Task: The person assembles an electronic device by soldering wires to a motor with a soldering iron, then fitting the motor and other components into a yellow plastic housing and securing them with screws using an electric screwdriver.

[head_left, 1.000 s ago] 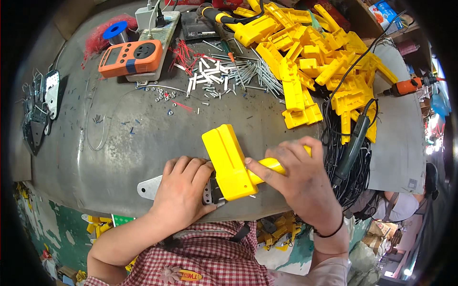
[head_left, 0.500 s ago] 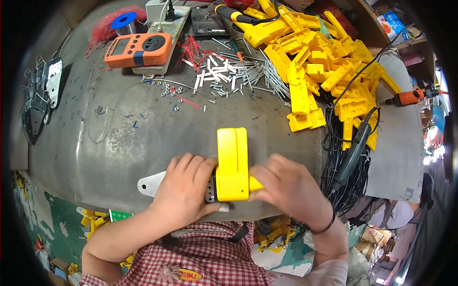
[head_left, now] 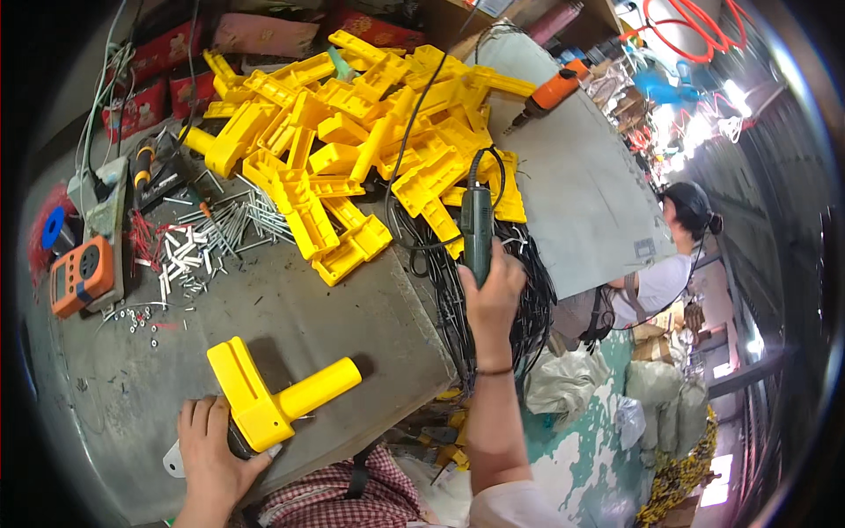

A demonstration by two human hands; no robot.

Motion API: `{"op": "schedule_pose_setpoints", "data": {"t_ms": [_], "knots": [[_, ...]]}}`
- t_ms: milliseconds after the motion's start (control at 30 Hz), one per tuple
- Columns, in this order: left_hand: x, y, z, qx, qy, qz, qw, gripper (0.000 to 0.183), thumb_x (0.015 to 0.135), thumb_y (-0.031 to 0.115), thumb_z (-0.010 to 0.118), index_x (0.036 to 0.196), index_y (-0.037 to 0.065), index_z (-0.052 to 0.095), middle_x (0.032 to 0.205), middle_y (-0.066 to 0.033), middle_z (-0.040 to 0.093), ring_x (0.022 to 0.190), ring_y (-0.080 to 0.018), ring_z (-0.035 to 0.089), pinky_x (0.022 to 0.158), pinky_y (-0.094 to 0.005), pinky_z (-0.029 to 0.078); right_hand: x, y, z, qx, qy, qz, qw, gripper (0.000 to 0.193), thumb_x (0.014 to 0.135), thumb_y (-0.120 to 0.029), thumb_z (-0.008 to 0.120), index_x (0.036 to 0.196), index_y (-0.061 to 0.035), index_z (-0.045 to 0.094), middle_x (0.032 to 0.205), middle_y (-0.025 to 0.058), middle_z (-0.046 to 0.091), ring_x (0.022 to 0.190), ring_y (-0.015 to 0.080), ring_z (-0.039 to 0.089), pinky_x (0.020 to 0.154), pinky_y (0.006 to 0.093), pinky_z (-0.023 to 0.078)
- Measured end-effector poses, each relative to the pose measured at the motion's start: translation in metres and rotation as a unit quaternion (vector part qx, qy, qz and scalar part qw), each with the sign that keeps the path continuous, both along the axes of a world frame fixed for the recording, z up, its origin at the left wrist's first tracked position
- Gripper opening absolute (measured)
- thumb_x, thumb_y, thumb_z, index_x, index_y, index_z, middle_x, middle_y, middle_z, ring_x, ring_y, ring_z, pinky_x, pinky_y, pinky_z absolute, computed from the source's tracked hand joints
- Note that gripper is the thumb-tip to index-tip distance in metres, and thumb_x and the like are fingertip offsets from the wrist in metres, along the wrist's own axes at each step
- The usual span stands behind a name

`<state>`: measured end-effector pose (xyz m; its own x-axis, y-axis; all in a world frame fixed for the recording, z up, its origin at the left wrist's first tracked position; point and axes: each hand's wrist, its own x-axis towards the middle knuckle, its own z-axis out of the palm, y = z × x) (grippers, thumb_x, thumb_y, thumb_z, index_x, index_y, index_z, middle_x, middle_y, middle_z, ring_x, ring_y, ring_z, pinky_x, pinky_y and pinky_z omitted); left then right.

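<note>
Two hands work here: your left grip [head_left: 214, 465] is clamped on the base of the yellow housing [head_left: 251, 396] near the grey worktop's [head_left: 339, 317] front edge; your right grip [head_left: 493, 297] closes round a dark handheld tool [head_left: 477, 231] over black cables [head_left: 533, 299]. Yellow mouldings [head_left: 352, 132] heap beside loose screws [head_left: 262, 216]. Beyond a pale board [head_left: 563, 211], a co-worker [head_left: 664, 280] and sacks [head_left: 568, 383] occupy a patchy green floor [head_left: 591, 458].

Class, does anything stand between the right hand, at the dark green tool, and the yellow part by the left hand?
Nothing visible blocks the way from the right hand to the yellow part; only black cables lie low beside that hand, towards the part.
</note>
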<state>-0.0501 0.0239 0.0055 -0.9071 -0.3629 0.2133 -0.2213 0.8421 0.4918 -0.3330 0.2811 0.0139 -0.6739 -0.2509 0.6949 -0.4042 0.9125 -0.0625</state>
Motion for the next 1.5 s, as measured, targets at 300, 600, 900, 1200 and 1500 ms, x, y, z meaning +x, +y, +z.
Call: {"op": "schedule_pose_setpoints", "data": {"t_ms": [300,600,900,1200,1500], "knots": [[0.004,-0.008,0.009,-0.008,-0.049,-0.093,0.994,0.071,0.038,0.022,0.082,0.100,0.000,0.054,0.100,-0.0153,0.052,0.094,-0.0359,0.046,0.084,-0.0458,0.038,0.050,-0.031,0.037,-0.687,-0.474,0.339,0.433,0.036,0.084,-0.009,0.057,0.118,-0.0052,0.043,0.102,0.0130,0.054,0.100,0.0280,0.052,0.093,0.0430,0.042],[0.001,-0.005,0.007,0.013,-0.078,-0.079,0.994,0.071,0.043,0.023,0.082,0.106,0.004,0.056,0.100,-0.0129,0.051,0.096,-0.0322,0.046,0.083,-0.0445,0.039,0.096,-0.066,0.005,-0.782,-0.483,0.299,0.255,0.032,0.088,-0.030,0.054,0.113,-0.0115,0.047,0.078,0.0027,0.056,0.081,0.0187,0.053,0.087,0.0389,0.040],[0.002,-0.009,0.006,0.009,-0.073,-0.073,0.995,0.073,0.043,0.023,0.082,0.107,0.003,0.054,0.100,-0.0131,0.051,0.096,-0.0322,0.047,0.084,-0.0434,0.039,0.109,-0.076,-0.008,-0.812,-0.437,0.309,0.233,0.032,0.085,-0.029,0.056,0.110,-0.0118,0.046,0.077,0.0023,0.055,0.078,0.0173,0.052,0.084,0.0376,0.039],[0.005,-0.012,0.009,0.038,-0.070,-0.089,0.993,0.070,0.054,0.035,0.081,0.106,0.000,0.050,0.105,-0.0148,0.051,0.100,-0.0321,0.047,0.083,-0.0438,0.037,0.110,-0.079,-0.008,-0.804,-0.432,0.354,0.203,0.035,0.086,-0.030,0.053,0.115,-0.0114,0.048,0.078,0.0028,0.054,0.077,0.0161,0.050,0.084,0.0364,0.037],[-0.016,-0.098,-0.004,-0.055,-0.003,0.100,0.993,0.028,0.068,-0.004,0.062,0.094,0.003,0.053,0.090,-0.0119,0.060,0.090,-0.0301,0.057,0.078,-0.0371,0.046,0.113,-0.081,-0.009,-0.801,-0.431,0.359,0.208,0.036,0.089,-0.028,0.051,0.120,-0.0111,0.045,0.080,0.0034,0.051,0.080,0.0164,0.049,0.086,0.0362,0.037]]}}
